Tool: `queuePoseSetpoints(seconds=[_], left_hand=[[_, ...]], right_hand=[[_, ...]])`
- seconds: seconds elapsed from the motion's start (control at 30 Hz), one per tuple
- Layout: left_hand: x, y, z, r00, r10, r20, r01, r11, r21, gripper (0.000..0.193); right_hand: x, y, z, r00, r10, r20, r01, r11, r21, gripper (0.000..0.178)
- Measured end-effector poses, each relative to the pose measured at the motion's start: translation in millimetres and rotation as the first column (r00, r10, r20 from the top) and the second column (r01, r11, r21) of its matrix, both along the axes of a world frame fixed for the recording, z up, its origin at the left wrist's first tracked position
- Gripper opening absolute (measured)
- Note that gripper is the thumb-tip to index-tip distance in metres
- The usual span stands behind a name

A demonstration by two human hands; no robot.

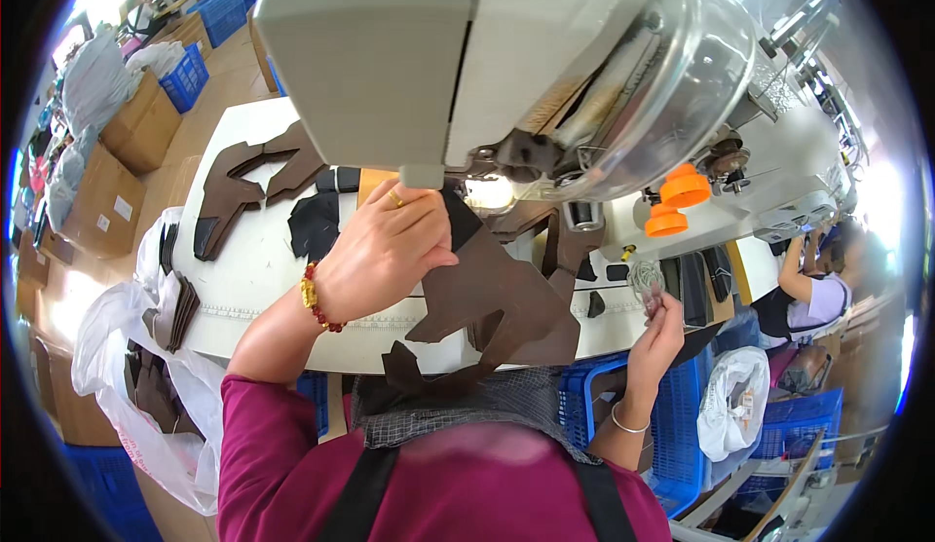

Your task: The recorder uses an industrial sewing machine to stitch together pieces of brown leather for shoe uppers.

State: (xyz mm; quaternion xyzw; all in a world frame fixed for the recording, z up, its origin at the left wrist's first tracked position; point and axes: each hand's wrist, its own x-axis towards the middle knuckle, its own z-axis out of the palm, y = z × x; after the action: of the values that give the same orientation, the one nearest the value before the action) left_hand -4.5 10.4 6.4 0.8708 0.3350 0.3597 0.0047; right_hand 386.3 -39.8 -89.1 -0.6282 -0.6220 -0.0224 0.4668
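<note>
A workroom with cardboard boxes (104,203) and blue crates (183,78) stretches out to the left in the head view, and another person (818,303) sits at the far right. The pale tabletop (234,284) curves across the middle, with a measuring scale printed along its front. A large sewing machine (370,50) stands over it, with a clear cover (682,84) and two orange knobs (685,186).

The brown piece (506,289) lies between the two hands, just right of the left hand (385,240) and left of the right hand (657,342). Its upper end is by the left hand under the machine head, and its lower part reaches past the tabletop's front edge toward the lap.

The left hand is bent, its thumb against the brown piece; its fingertips are hidden at the machine, so its grip cannot be told. The right hand is well apart from the piece, fingers narrow and raised to a clear ridged object (646,279); whether it grips it is unclear.

Another brown cutout (229,191) lies on the tabletop beyond the left hand. A white plastic bag (107,347) with more brown pieces (179,313) is at the left.
</note>
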Motion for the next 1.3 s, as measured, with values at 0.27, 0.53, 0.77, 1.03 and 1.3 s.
queuePoseSetpoints(seconds=[0.27, 0.53, 0.77, 1.03, 1.3], left_hand=[[-2, 5, -2, 0.995, -0.051, 0.082, 0.05, 0.999, 0.002, 0.023], [-2, 9, -7, 0.991, -0.054, 0.123, 0.055, 0.998, -0.006, 0.023], [-2, 9, -8, 0.991, -0.048, 0.127, 0.047, 0.999, 0.016, 0.023], [-2, 10, -6, 0.993, -0.055, 0.1, 0.053, 0.998, 0.027, 0.022], [-3, 4, -2, 0.994, -0.042, 0.103, 0.039, 0.999, 0.032, 0.018]], right_hand=[[-129, 37, 74, 0.766, 0.581, 0.276, -0.603, 0.798, -0.006, 0.034], [-154, 53, 83, 0.691, 0.599, 0.405, -0.676, 0.734, 0.066, 0.034], [-162, 55, 83, 0.649, 0.541, 0.535, -0.69, 0.714, 0.116, 0.033], [-162, 63, 78, 0.643, 0.528, 0.555, -0.709, 0.685, 0.17, 0.034], [-145, 52, 75, 0.751, 0.621, 0.225, -0.647, 0.76, 0.064, 0.044]])
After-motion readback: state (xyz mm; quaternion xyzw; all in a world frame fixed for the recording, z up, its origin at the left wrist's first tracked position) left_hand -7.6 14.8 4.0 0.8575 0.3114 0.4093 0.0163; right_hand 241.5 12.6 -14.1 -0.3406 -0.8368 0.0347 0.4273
